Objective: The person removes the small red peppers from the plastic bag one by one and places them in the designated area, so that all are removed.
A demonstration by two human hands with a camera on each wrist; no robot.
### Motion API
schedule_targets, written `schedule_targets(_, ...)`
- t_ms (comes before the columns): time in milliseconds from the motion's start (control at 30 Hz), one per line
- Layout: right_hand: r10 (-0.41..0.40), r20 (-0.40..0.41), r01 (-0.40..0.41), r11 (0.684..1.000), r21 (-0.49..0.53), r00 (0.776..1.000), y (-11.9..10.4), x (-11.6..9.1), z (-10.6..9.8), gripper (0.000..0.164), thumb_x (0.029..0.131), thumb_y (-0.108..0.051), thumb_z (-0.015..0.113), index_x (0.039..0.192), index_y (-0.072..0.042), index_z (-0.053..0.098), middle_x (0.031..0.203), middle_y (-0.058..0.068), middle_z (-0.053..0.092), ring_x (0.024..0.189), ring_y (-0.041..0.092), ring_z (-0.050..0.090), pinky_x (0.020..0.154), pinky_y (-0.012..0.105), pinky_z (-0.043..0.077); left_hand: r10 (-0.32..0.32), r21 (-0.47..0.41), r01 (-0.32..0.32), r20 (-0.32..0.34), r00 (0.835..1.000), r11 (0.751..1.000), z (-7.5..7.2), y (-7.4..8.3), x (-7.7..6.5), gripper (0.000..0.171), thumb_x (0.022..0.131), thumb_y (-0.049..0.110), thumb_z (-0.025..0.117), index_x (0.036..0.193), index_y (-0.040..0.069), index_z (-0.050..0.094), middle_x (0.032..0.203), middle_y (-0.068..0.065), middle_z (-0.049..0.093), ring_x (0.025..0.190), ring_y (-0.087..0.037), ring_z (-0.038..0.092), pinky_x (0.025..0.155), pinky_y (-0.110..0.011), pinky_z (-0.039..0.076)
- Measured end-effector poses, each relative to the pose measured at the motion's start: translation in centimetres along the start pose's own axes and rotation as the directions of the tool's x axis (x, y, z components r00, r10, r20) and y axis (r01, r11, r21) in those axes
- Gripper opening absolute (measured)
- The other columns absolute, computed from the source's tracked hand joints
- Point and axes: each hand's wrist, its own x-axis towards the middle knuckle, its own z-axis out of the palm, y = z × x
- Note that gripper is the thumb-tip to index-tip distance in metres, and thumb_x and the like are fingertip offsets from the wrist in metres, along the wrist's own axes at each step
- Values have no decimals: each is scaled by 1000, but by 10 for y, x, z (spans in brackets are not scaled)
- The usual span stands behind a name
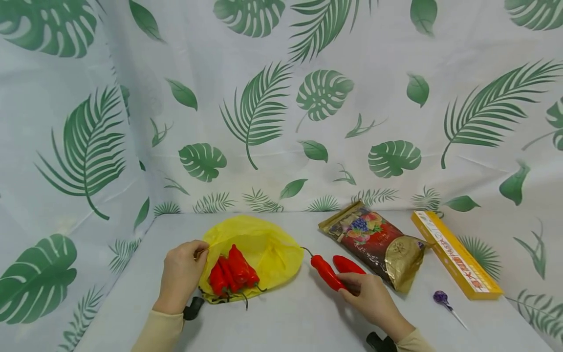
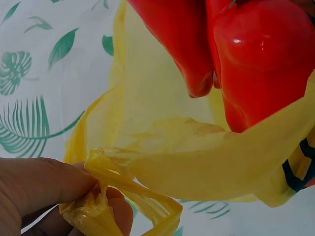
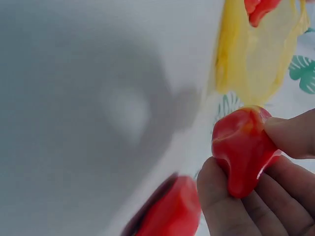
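Observation:
A yellow plastic bag (image 1: 281, 244) lies on the table with its mouth spread, several red peppers (image 1: 237, 266) inside. My left hand (image 1: 182, 274) pinches the bag's edge on its left side; in the left wrist view the thumb (image 2: 54, 182) and fingers grip a gathered bag handle. To the right of the bag, my right hand (image 1: 369, 296) holds one red pepper (image 1: 326, 272) by its lower end, its stem pointing toward the bag. Behind that hand another red pepper (image 1: 347, 265) lies on the table. The right wrist view shows the held pepper (image 3: 241, 147) between thumb and fingers.
A gold and red foil packet (image 1: 378, 244) with a fruit picture lies behind the right hand. A long yellow pasta box (image 1: 457, 256) lies to its right. Near the right side is a purple-wrapped lollipop (image 1: 448, 308). A leaf-patterned curtain (image 1: 272, 112) stands behind the table.

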Motion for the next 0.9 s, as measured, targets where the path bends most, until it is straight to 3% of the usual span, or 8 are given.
schedule_targets(333, 5, 9, -4, 990, -138, 1000, 20, -11, -5, 33, 81, -13, 87, 114, -7, 80, 111, 12, 79, 100, 27, 73, 90, 55, 63, 13, -4, -13, 2, 1000, 1000, -1, 3, -1, 15, 81, -5, 83, 95, 0, 80, 88, -15, 80, 75, -27, 77, 69, -44, 66)
schedule_targets(900, 20, -28, -26, 971, -238, 999, 24, -13, -6, 40, 79, -17, 90, 116, -5, 79, 114, 15, 79, 103, 29, 74, 95, 60, 60, 5, 1, -5, 10, 1000, 1000, -1, 9, -1, 14, 82, -5, 83, 95, -1, 80, 88, -16, 80, 75, -27, 77, 68, -44, 66)
